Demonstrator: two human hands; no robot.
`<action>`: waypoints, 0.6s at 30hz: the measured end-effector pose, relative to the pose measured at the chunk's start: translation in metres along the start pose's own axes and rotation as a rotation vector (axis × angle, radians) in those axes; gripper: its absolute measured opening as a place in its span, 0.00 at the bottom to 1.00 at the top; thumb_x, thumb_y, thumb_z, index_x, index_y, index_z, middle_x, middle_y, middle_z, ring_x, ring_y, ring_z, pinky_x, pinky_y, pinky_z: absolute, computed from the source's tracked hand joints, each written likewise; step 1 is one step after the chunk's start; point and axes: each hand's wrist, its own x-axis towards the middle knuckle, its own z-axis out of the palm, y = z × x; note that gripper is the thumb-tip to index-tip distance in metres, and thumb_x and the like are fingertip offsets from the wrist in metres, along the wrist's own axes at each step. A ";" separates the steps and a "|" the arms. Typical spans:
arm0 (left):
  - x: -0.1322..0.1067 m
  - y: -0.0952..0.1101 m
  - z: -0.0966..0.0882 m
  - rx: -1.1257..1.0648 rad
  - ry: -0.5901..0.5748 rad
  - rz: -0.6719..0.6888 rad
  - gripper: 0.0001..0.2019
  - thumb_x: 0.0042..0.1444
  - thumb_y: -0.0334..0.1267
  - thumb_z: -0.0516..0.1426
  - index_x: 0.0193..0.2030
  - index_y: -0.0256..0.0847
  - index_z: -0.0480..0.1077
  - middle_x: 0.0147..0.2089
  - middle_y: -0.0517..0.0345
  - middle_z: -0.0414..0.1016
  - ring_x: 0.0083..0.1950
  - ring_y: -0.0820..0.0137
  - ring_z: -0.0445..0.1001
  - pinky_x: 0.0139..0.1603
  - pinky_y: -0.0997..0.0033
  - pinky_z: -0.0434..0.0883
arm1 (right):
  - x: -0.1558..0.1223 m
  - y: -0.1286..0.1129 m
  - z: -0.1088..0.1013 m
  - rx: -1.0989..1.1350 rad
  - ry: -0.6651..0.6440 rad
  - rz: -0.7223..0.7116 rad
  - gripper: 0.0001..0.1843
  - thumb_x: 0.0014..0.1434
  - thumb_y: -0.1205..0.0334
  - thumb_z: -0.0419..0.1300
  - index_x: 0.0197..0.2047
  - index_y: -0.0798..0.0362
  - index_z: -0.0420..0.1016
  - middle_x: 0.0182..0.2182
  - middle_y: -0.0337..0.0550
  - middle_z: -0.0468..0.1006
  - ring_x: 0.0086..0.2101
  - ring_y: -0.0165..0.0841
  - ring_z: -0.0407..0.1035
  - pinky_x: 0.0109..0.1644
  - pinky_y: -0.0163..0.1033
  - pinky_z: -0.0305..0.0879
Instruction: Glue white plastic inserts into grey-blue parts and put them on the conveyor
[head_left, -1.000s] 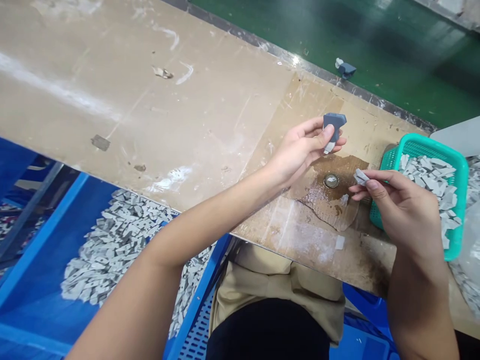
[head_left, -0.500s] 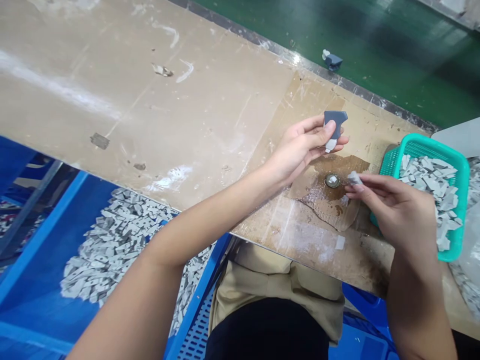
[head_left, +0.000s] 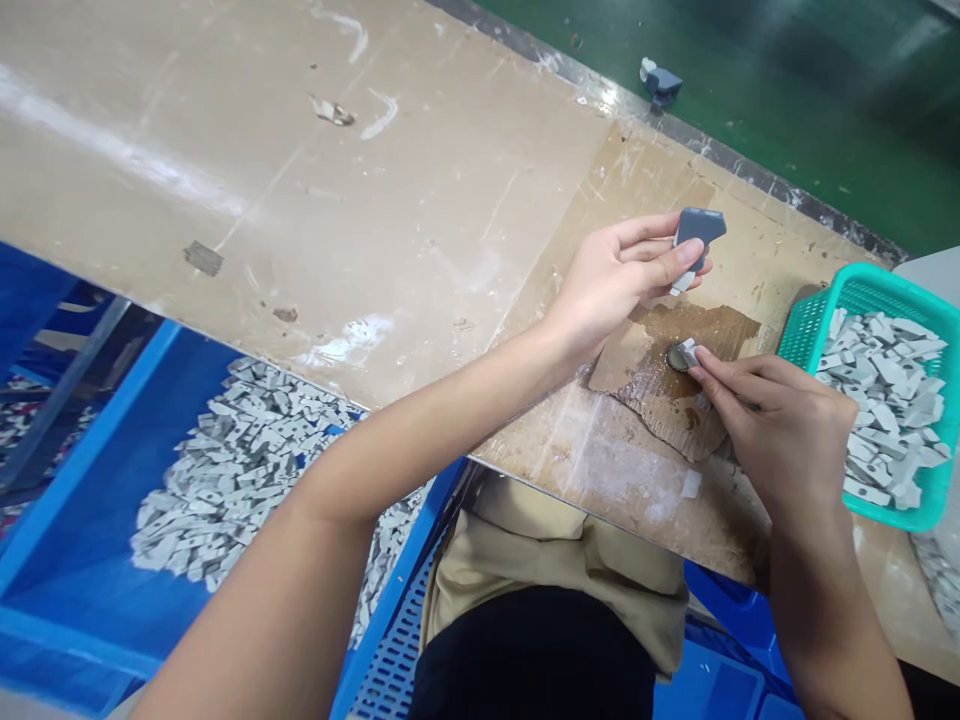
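My left hand (head_left: 626, 280) holds a small blue-grey plastic part (head_left: 697, 233) with a pale tip pinched between thumb and fingers, above the table. My right hand (head_left: 772, 425) pinches a small light-grey piece (head_left: 689, 352) and presses its end against a round metal dish (head_left: 677, 357). The dish sits on a wet, stained scrap of cardboard (head_left: 660, 385) on the worn tan table (head_left: 375, 200).
A teal basket (head_left: 806, 325) at the right holds several light-grey pieces. A blue crate (head_left: 90, 560) below the table's near edge holds a pile of similar pieces. Another blue-grey part (head_left: 660, 84) lies at the far edge by the green floor.
My right hand moved left and down, bringing the grey piece onto the metal dish. My left hand kept the blue-grey part raised. The camera shifted slightly.
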 end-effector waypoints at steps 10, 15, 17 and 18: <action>0.000 -0.004 -0.002 0.026 0.004 -0.002 0.14 0.56 0.33 0.63 0.49 0.33 0.73 0.44 0.52 0.79 0.58 0.58 0.75 0.61 0.57 0.71 | -0.001 -0.001 -0.001 0.087 0.000 0.046 0.10 0.63 0.60 0.63 0.47 0.42 0.83 0.34 0.41 0.80 0.34 0.35 0.74 0.37 0.41 0.69; -0.001 -0.009 -0.001 0.166 0.032 0.037 0.11 0.51 0.28 0.63 0.43 0.33 0.75 0.40 0.52 0.79 0.51 0.62 0.78 0.58 0.60 0.72 | -0.002 -0.005 -0.010 0.195 0.184 0.157 0.14 0.63 0.60 0.63 0.51 0.37 0.80 0.39 0.41 0.80 0.38 0.38 0.73 0.43 0.45 0.70; -0.002 -0.013 0.000 0.224 -0.009 -0.003 0.10 0.48 0.27 0.64 0.40 0.33 0.75 0.38 0.52 0.79 0.46 0.65 0.79 0.54 0.60 0.74 | -0.002 -0.005 -0.015 0.267 0.248 0.182 0.15 0.64 0.61 0.62 0.51 0.35 0.80 0.39 0.41 0.79 0.38 0.38 0.73 0.44 0.46 0.70; -0.002 -0.015 0.002 0.246 -0.037 -0.034 0.10 0.47 0.27 0.65 0.38 0.33 0.74 0.37 0.52 0.79 0.44 0.65 0.79 0.52 0.61 0.74 | -0.002 -0.005 -0.017 0.303 0.270 0.184 0.15 0.64 0.61 0.62 0.51 0.34 0.79 0.39 0.41 0.79 0.38 0.38 0.73 0.43 0.46 0.70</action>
